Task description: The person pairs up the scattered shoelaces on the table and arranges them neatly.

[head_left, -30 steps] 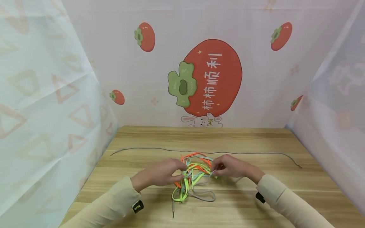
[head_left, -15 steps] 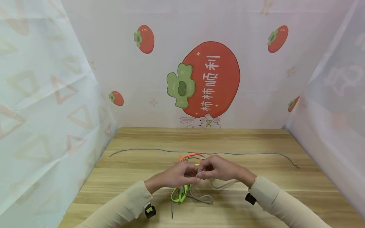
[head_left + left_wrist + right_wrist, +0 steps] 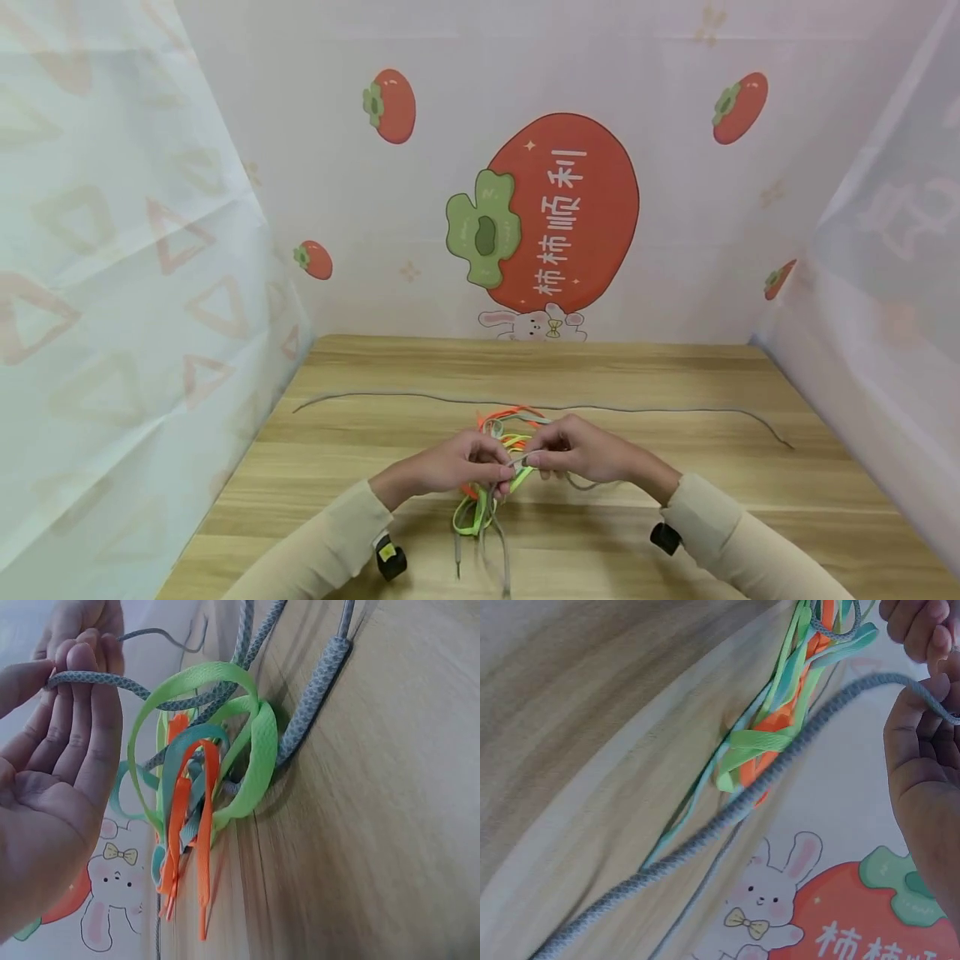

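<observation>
Gray cord [image 3: 705,832] is the thing being worked on, and from where I'm standing it's up off the table [image 3: 637,542], over the tangle of laces [image 3: 262,750]. What matters is the short bit between the two sets of fingertips: it runs pretty much sideways over the tangle, right end a touch farther from the person than the left. Neither hand is really nearer to it, both have it.

Left hand [image 3: 461,462] is over the tangle's left side, thumb and fingers pinching the cord, palm hollow. From there the cord drops off the tangle's near side toward the person. Right hand [image 3: 577,446] is over the tangle's right side, also pinching narrow, with more cord sagging out to the right of the pile.

So relative to each hand, the cord is right at the fingertips. Some gray also passes by a green loop in the tangle, but can't tell if it's threaded through, or whether it's all one cord tbh.
</observation>
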Demonstrator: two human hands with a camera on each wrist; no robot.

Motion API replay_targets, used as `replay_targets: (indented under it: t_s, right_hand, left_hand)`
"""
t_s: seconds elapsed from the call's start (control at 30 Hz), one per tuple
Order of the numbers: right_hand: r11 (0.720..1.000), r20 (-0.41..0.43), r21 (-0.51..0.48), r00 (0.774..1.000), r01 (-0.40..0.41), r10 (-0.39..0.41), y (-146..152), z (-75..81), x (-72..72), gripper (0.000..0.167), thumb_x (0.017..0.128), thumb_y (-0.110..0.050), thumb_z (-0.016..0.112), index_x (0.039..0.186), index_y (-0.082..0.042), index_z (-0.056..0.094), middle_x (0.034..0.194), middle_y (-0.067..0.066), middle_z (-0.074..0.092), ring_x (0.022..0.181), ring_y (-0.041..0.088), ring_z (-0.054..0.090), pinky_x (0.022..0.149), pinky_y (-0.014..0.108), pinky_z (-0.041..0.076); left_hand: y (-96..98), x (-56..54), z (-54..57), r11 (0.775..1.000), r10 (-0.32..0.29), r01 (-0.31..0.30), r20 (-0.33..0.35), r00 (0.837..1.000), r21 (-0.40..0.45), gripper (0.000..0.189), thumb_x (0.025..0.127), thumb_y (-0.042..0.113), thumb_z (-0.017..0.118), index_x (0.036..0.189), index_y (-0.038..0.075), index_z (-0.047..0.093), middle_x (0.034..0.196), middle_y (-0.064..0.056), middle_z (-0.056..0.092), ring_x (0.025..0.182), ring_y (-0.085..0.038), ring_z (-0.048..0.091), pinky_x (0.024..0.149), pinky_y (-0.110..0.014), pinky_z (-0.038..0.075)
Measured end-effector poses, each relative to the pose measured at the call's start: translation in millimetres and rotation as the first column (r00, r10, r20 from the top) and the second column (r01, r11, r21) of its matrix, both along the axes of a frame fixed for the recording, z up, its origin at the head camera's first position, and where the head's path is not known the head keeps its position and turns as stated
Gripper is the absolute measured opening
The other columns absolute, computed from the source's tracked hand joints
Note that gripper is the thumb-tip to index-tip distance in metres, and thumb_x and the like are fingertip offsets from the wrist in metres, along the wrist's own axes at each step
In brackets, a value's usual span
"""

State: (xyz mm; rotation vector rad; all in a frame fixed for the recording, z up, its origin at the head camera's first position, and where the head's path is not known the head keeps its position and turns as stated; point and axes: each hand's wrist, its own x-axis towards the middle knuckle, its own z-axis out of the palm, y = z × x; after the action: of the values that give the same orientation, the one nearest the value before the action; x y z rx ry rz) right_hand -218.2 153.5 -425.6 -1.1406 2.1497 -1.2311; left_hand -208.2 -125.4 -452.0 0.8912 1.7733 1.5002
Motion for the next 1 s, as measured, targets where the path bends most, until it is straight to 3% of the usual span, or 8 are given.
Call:
replay_targets:
  t_s: [0.13,0.3,0.47,0.6,0.8,1.0]
  right_hand:
    - [1.000,0.015,-0.011,1.000,0.011,-0.011,6,-6.1,-0.6,0.020,0.109,-0.023,0.060,0.102,-0.014,0.076,0.081,0.027,0.065,0.063,0.014,0.051,0.055,0.030,0.048]
    - [1.000,0.036,-0.001,0.999,0.018,-0.018,13,-12.3,0.3,0.027,0.110,-0.024,0.059,0.106,-0.004,0.075,0.083,0.030,0.065,0.066,0.010,0.052,0.058,0.032,0.049]
    - [0.999,0.071,0.031,0.997,0.034,-0.037,20,-16.7,1.6,0.031,0.110,-0.026,0.058,0.112,0.000,0.076,0.084,0.030,0.066,0.066,0.006,0.050,0.059,0.024,0.046]
    - [0.997,0.102,0.063,0.993,0.052,-0.059,26,-19.6,2.8,0.031,0.110,-0.028,0.059,0.113,-0.003,0.077,0.085,0.025,0.067,0.069,0.002,0.052,0.062,0.030,0.050]
    - [0.994,0.140,0.089,0.987,0.069,-0.081,38,-23.3,3.5,0.031,0.110,-0.029,0.058,0.113,-0.004,0.076,0.087,0.024,0.067,0.073,0.005,0.052,0.065,0.028,0.051]
    - [0.990,0.148,0.094,0.982,0.102,-0.116,48,-28.0,1.0,0.029,0.110,-0.027,0.059,0.112,-0.005,0.077,0.082,0.007,0.069,0.070,0.004,0.052,0.062,0.021,0.049]
  left_hand:
    - [-9.5,0.3,-0.5,1.000,0.016,-0.016,0.007,1.000,-0.006,0.041,0.108,0.023,0.063,0.119,-0.017,0.064,0.098,-0.029,0.069,0.083,-0.010,0.069,0.076,-0.024,0.061]
    - [-24.7,-1.0,-5.5,0.999,0.033,-0.033,0.014,0.999,-0.031,0.040,0.108,0.023,0.063,0.118,-0.015,0.065,0.092,-0.009,0.070,0.080,-0.007,0.069,0.077,-0.029,0.064]
    - [-41.7,-1.5,-10.5,0.999,0.040,-0.039,0.035,0.999,-0.020,0.040,0.108,0.022,0.062,0.115,-0.017,0.063,0.095,-0.011,0.069,0.082,-0.007,0.067,0.077,-0.024,0.062]
    - [-53.7,-1.2,-12.5,0.998,0.057,-0.055,0.053,0.997,-0.043,0.042,0.108,0.024,0.063,0.117,-0.018,0.063,0.094,-0.007,0.070,0.083,-0.006,0.067,0.078,-0.023,0.061]
    - [-65.0,-0.6,-16.6,0.997,0.054,-0.050,0.069,0.996,-0.059,0.040,0.108,0.021,0.062,0.117,-0.018,0.063,0.090,0.001,0.070,0.083,-0.007,0.067,0.079,-0.023,0.060]
    - [-73.0,-0.5,-19.1,0.999,0.042,-0.040,0.068,0.997,-0.024,0.038,0.108,0.017,0.061,0.117,-0.019,0.062,0.092,-0.003,0.069,0.083,-0.007,0.065,0.077,-0.021,0.059]
